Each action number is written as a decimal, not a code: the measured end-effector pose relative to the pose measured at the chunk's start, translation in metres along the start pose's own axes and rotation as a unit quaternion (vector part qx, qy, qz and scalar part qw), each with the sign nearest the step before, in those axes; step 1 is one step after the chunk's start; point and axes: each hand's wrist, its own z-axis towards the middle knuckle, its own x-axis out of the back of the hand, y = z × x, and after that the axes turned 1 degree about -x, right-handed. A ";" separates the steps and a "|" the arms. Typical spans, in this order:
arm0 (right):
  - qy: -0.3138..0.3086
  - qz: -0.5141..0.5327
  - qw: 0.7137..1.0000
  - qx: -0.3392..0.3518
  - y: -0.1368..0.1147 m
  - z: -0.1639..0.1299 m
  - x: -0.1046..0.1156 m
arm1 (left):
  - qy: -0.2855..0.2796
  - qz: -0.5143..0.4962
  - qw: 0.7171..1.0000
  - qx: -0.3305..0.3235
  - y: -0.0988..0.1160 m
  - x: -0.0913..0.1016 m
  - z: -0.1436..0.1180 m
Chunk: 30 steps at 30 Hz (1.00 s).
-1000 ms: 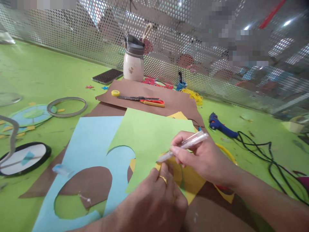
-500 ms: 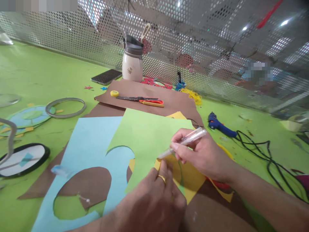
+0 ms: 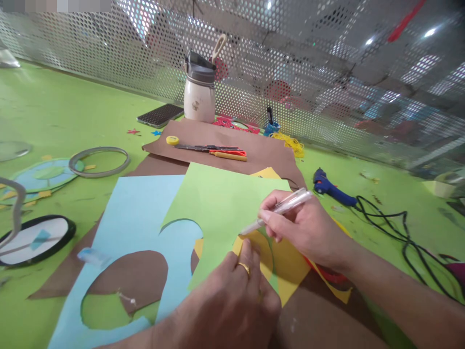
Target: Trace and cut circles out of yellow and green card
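Observation:
My right hand (image 3: 294, 223) is closed around a clear, whitish pen (image 3: 290, 201), held slanted. Its tip meets the edge of a rounded yellow paper piece (image 3: 267, 252) lying over the light green paper sheet (image 3: 221, 198). My left hand (image 3: 232, 295), with a gold ring, holds this yellow piece down with its fingertips close to the pen tip; part of the piece is hidden under the fingers. Under the green sheet, which has a curved cut at its left side, lie a light blue sheet (image 3: 145, 208) with a round cut-out and more yellow paper (image 3: 290, 266).
Brown paper (image 3: 218, 133) bears scissors (image 3: 214, 149) and a yellow round item (image 3: 172, 140). Behind it stand a bottle (image 3: 199, 92) and phone (image 3: 160, 115). A blue glue gun (image 3: 332, 189) with cable lies right; a grey ring (image 3: 100, 162) and paper discs (image 3: 41, 177) lie left.
My right hand and the pen have shifted slightly up and right along the yellow piece's edge. My left hand stays in place.

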 end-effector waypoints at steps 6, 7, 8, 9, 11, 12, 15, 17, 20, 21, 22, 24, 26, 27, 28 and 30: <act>0.008 -0.005 1.000 -0.002 0.004 0.001 0.001 | 0.000 -0.009 1.000 -0.006 0.000 0.001 0.000; 0.010 -0.007 1.000 -0.003 0.004 0.001 0.001 | -0.001 -0.008 1.000 -0.004 0.000 0.001 0.000; 0.012 -0.011 1.000 -0.005 0.005 0.001 0.002 | -0.004 -0.006 1.000 -0.001 0.000 0.001 -0.001; 0.013 -0.013 1.000 -0.006 0.005 0.001 0.002 | -0.001 -0.004 1.000 -0.003 0.000 0.001 -0.001; 0.014 -0.012 1.000 -0.009 0.006 0.000 0.003 | -0.003 -0.001 1.000 -0.003 0.000 0.002 -0.002; 0.014 -0.008 1.000 -0.011 0.006 0.000 0.004 | -0.003 0.000 1.000 -0.002 0.000 0.003 -0.002; 0.016 0.003 1.000 -0.015 0.006 -0.001 0.005 | -0.010 -0.002 1.000 0.005 0.000 0.004 -0.001; 0.019 0.003 1.000 -0.019 0.006 -0.001 0.005 | -0.014 -0.004 1.000 0.009 -0.001 0.004 0.001; 0.020 0.004 1.000 -0.024 0.006 -0.003 0.006 | -0.010 0.001 1.000 0.010 -0.002 0.003 0.002; 0.021 0.004 0.999 -0.025 0.006 -0.003 0.006 | -0.008 0.003 1.000 0.009 -0.002 0.003 0.002; 0.022 0.005 0.999 -0.028 0.006 -0.003 0.006 | -0.007 0.002 1.000 0.008 -0.002 0.003 0.002; 0.027 0.014 0.999 -0.031 0.007 -0.004 0.007 | -0.012 -0.004 1.000 0.009 -0.001 0.003 0.001; 0.034 0.031 0.999 -0.026 0.008 -0.004 0.006 | -0.016 -0.008 1.000 0.005 0.000 0.002 0.000; 0.037 0.039 0.998 -0.022 0.008 -0.004 0.006 | -0.016 -0.007 1.000 0.004 0.000 0.002 0.000; 0.037 0.044 0.998 -0.018 0.008 -0.004 0.005 | -0.017 -0.004 1.000 0.005 0.000 0.001 -0.001; 0.033 0.042 0.999 -0.010 0.009 -0.003 0.004 | -0.009 0.006 1.000 0.007 0.001 0.001 -0.001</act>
